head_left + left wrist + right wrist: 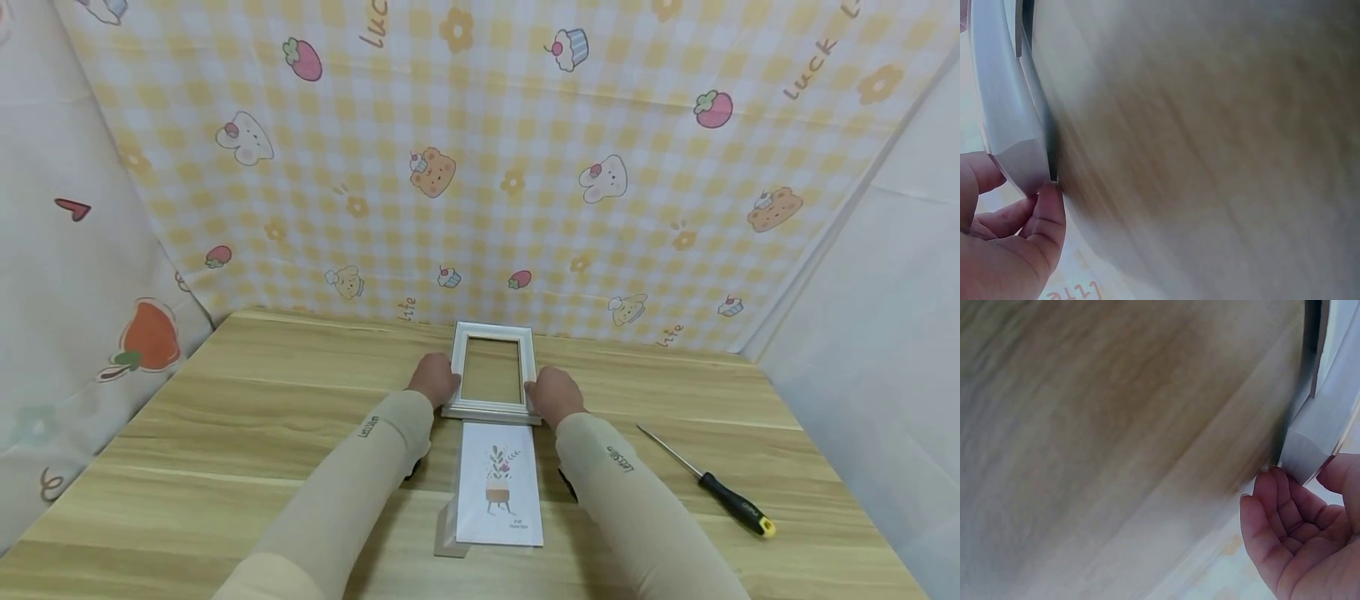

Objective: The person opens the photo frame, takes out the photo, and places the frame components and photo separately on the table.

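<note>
In the head view a white picture frame [491, 407] with an open middle lies at the far part of the table, wood showing through it. My left hand [433, 379] grips its left side, and my right hand [556, 393] grips its right side. In the left wrist view the fingers and thumb of the left hand [1019, 244] pinch the frame's edge [1010, 106]. The right wrist view has the thumb and fingers of the right hand [1304, 537] around the frame's other edge [1329, 419]. Just below the frame lies a white card [498, 500] printed with a potted plant.
A screwdriver [731, 502] with a black and yellow handle lies on the table [300, 358] to the right. A grey flat piece [452, 550] sticks out from under the card's lower left. Behind the table hangs a yellow checked cloth [487, 225].
</note>
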`<state>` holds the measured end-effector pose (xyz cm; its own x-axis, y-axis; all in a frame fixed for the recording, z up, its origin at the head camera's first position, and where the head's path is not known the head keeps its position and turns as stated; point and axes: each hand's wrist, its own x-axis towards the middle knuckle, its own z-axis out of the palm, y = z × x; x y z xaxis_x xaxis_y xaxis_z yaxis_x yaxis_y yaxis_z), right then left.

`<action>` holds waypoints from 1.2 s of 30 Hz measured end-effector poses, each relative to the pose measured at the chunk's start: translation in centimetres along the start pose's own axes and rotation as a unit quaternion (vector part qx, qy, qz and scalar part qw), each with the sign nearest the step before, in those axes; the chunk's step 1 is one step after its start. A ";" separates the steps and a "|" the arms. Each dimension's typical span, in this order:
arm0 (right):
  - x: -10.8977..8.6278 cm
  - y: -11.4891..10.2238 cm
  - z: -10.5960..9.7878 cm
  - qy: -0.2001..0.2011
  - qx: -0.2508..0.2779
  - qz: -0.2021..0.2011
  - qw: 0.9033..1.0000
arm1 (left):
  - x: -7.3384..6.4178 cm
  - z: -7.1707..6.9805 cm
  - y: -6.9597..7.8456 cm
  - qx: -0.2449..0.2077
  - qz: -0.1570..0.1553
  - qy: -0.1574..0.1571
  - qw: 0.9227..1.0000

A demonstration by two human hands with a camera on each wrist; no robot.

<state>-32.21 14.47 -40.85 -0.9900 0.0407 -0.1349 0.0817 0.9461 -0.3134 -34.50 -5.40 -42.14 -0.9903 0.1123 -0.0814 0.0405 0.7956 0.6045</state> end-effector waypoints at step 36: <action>-5.3 2.2 -2.2 0.006 0.041 -0.045 0.998 | -6.0 -4.1 -0.5 -0.038 0.022 -0.026 0.999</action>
<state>-27.06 17.04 -38.72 -0.9950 -0.0384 -0.0924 0.0016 0.9170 -0.3989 -29.08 -8.97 -38.68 -0.9795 0.1781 -0.0939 0.0709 0.7416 0.6671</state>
